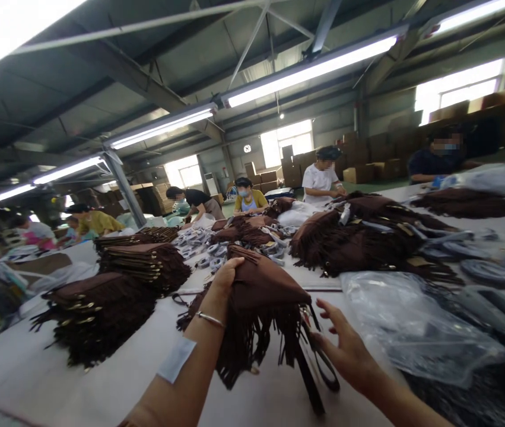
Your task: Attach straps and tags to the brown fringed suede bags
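Left fingers (235, 261) pinch the fringed bag (267, 284), likely steadying it, while right fingers (333, 312) spread loosely beside its hanging strap (310, 381).

Bright fluorescent tube lights (314, 70) hung in a slanting row across the upper half of the frame, beneath dark steel roof beams (140, 77). At upper right a window (461, 89) glowed white, and another window (288, 139) shone above centre. Left of centre stood a leaning grey column (123, 187). Cardboard boxes (363, 174) lay right of centre in the background. In the middle distance were a person in a white shirt (317, 178), a masked person in a yellow top (259, 200) and, farther left, a bending person in a black top (194, 198).
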A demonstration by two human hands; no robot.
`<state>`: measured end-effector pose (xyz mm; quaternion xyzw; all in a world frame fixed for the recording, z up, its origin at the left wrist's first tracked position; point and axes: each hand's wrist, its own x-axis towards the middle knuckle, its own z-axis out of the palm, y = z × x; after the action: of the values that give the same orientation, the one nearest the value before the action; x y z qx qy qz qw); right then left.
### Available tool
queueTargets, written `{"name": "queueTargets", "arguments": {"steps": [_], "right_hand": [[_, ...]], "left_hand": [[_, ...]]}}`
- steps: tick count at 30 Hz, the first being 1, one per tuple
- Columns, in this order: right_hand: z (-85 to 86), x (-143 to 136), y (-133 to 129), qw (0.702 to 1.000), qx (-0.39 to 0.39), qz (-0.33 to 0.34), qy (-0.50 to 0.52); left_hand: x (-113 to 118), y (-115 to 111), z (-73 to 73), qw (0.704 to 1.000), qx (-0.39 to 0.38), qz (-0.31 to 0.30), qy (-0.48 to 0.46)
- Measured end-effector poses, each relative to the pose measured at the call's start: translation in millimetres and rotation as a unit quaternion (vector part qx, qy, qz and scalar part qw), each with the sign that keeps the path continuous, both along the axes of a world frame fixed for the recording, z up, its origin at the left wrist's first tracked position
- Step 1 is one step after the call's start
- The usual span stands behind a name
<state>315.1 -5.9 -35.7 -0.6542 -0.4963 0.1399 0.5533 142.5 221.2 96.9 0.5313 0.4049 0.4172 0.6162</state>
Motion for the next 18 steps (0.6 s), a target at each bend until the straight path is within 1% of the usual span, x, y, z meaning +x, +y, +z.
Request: {"name": "queueTargets", "arguments": {"steps": [2, 4, 5, 6, 7, 9, 11, 13, 14, 16, 18], "right_hand": [[11.3, -7.8, 5.9, 0.997, 0.0, 0.068, 0.046], [17.0, -13.4, 8.1, 0.983, -0.007, 0.151, 0.101], [18.1, -15.2, 7.9, 0.976, -0.012, 0.176, 0.125], [18.3, -16.5, 7.0, 0.972, -0.02, 0.184, 0.144], [17.8, -17.2, 5.7, 0.971, -0.034, 0.177, 0.155], [14.8, -17.1, 2.5, 0.975, -0.072, 0.156, 0.142], [9.4, -15.5, 0.0, 0.98, -0.107, 0.145, 0.08], [1.1, -13.7, -0.8, 0.98, -0.145, 0.132, -0.039], [-4.1, -13.2, -0.7, 0.973, -0.168, 0.12, -0.108], [-14.8, -13.5, -0.4, 0.947, -0.214, 0.087, -0.222], [-22.4, -16.0, -1.5, 0.93, -0.246, 0.065, -0.265]], "left_hand": [[-2.7, -9.1, -5.7, 1.0, -0.007, -0.022, 0.01], [-7.7, -13.6, -10.2, 0.999, -0.001, -0.032, 0.024], [-11.2, -14.1, -12.0, 0.999, 0.005, -0.033, 0.033], [-15.3, -13.7, -13.7, 0.998, 0.012, -0.031, 0.043], [-20.0, -12.4, -15.4, 0.998, 0.019, -0.029, 0.056], [-30.8, -9.0, -19.4, 0.995, 0.033, -0.02, 0.09], [-42.0, -7.4, -25.0, 0.989, 0.042, 0.0, 0.14], [-50.5, -12.8, -33.4, 0.979, 0.049, 0.029, 0.194], [-52.7, -19.7, -39.0, 0.974, 0.052, 0.041, 0.215], [-51.2, -43.5, -53.4, 0.969, 0.057, 0.046, 0.237], [-41.4, -79.6, -72.8, 0.969, 0.049, 0.019, 0.241]]}}
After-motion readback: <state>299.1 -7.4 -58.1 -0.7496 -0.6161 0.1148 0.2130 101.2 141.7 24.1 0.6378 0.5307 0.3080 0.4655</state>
